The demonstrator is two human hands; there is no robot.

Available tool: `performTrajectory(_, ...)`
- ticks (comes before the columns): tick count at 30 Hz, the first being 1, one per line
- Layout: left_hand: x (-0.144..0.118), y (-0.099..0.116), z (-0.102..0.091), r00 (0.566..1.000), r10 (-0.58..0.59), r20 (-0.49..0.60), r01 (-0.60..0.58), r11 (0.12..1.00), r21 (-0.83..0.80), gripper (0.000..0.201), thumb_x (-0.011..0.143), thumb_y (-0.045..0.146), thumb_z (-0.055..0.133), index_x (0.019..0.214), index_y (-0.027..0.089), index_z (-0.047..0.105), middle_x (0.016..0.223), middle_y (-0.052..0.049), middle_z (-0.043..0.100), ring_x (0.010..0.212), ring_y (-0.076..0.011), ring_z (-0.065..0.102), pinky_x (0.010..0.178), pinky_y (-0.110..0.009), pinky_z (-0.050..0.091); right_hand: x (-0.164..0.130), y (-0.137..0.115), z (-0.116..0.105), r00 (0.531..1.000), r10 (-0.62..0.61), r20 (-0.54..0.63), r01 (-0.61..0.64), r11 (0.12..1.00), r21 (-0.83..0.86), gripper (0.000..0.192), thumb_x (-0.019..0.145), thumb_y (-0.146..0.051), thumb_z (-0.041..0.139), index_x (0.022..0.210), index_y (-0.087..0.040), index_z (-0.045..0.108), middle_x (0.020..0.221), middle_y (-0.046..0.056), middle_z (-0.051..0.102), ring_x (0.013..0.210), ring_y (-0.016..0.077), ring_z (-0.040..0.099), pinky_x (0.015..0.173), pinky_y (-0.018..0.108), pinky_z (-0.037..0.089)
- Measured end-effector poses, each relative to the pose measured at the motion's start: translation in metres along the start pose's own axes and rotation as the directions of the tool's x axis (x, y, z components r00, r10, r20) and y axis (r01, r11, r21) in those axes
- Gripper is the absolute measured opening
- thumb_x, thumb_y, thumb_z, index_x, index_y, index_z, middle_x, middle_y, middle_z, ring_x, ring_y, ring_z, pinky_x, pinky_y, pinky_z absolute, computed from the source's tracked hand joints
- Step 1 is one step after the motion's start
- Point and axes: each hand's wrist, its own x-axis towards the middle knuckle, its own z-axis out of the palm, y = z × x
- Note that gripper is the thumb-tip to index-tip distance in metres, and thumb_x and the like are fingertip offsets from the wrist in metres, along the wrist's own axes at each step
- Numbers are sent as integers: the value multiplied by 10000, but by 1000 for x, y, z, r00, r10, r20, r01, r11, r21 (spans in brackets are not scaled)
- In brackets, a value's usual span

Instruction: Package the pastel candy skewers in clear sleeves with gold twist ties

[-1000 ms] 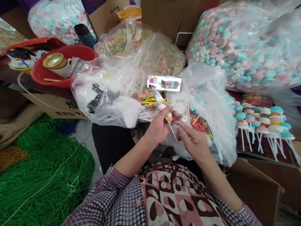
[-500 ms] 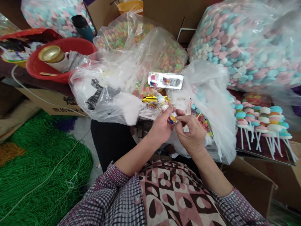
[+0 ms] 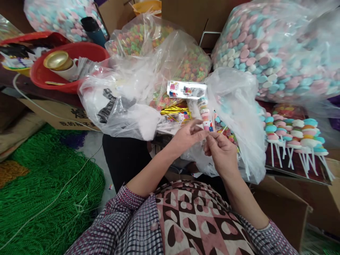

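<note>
A candy skewer [image 3: 205, 115] of stacked pastel marshmallows, in a clear printed wrapper, stands nearly upright in front of me. My right hand [image 3: 221, 150] pinches its lower end between thumb and fingers. My left hand [image 3: 187, 138] is closed at the same end from the other side, its fingertips meeting the right ones. The stick and whatever the fingertips cover are hidden. Just left lie gold twist ties [image 3: 174, 110]. Behind the skewer's top is a stack of silvery printed wrappers [image 3: 186, 90].
Finished-looking marshmallow skewers [image 3: 294, 132] lie on a dark board at right. A big marshmallow bag [image 3: 276, 53] and bags of ring-shaped gummies [image 3: 192, 65] stand behind. A red basin [image 3: 37, 76] sits left; green cords [image 3: 53, 191] cover the floor. A loose plastic bag [image 3: 239, 95] hangs beside my right hand.
The wrapped skewer has swung from a leftward tilt to nearly upright and moved right. Both hands shifted slightly right, and their fingertips now meet at its lower end.
</note>
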Motion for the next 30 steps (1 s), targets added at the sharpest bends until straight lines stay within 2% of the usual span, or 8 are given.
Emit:
performTrajectory(3,-3,-1,-1,997,59,-48,-37,930,366,254,827,372,680,1009,204,625,851,-30,721,819,-173,675,766,-293,485,2,1,-5,1000,-13,-27,12,999,-36,299,855,-461,630,954,-181,668,518,-55,573,424,108,508,433,230,441)
performTrajectory(6,-6,-1,2,982,178,-64,-92,744,662,141,883,321,596,965,210,629,870,-44,739,827,-192,690,747,-303,481,-1,4,-5,999,-35,-26,32,991,-127,310,880,-448,599,1003,-175,677,521,-49,587,429,118,530,451,245,465)
performTrajectory(10,-6,-3,7,952,307,-9,-143,469,872,153,928,262,494,882,196,624,831,-65,729,801,-201,684,725,-304,466,-2,13,-2,993,-88,-74,71,977,-201,337,889,-447,587,1082,-180,658,542,-36,633,445,139,565,481,270,495)
performTrajectory(16,-5,-5,8,936,352,3,-138,359,923,168,934,323,514,968,192,613,810,-38,724,780,-190,691,686,-280,468,-2,15,-3,994,-110,-7,103,952,-288,370,936,-456,505,1132,-174,643,564,-30,654,458,154,603,518,285,515)
performTrajectory(20,-5,-4,8,938,345,-14,-68,225,972,210,960,304,456,897,186,618,756,-48,713,729,-202,687,623,-287,444,-3,15,-1,957,-290,-2,241,798,-552,399,936,-398,482,1183,-142,664,572,4,681,558,196,676,611,305,531)
performTrajectory(23,-5,-4,8,929,370,18,-82,158,984,249,975,265,408,864,185,616,761,-55,713,721,-201,680,617,-293,434,-4,17,1,931,-364,-8,283,737,-614,397,948,-363,472,1224,-138,647,582,12,699,598,205,697,620,295,528)
performTrajectory(27,-4,-6,6,914,400,68,-154,187,970,216,960,228,421,836,198,596,812,-43,720,771,-181,675,685,-281,451,-5,18,2,938,-346,3,285,769,-572,380,965,-353,470,1246,-157,633,597,0,705,561,188,681,611,292,528)
performTrajectory(30,-2,-9,4,923,385,19,-118,236,965,168,950,325,485,921,198,589,849,-50,720,790,-190,676,689,-283,456,-5,20,1,957,-290,14,254,814,-522,366,971,-352,457,1234,-176,642,626,3,714,550,187,679,610,305,536)
